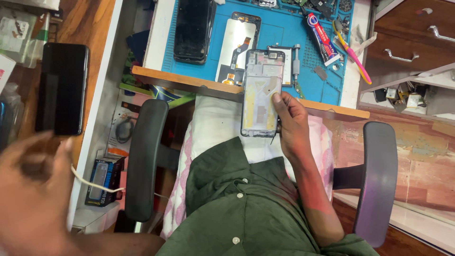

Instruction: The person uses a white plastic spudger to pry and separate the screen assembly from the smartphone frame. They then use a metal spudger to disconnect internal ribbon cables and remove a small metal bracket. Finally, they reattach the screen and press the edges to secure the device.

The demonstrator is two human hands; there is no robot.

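Note:
My right hand (291, 124) holds an opened phone frame (259, 95) upright over my lap, thumb on its right edge, with a thin tool tucked under the fingers. My left hand (35, 189) is blurred at the lower left, fingers apart and holding nothing, just below a black phone (62, 87) lying on the wooden side surface. On the blue work mat (289, 33) lie another black phone (193, 29) and a detached screen with a flex cable (237, 47).
A glue tube (323, 39) and a pink-and-yellow tool (351, 54) lie at the mat's right. Black chair armrests (144, 156) (377, 180) flank me. Drawers (412, 42) stand at the right, small boxes and a white cable (97, 185) at the lower left.

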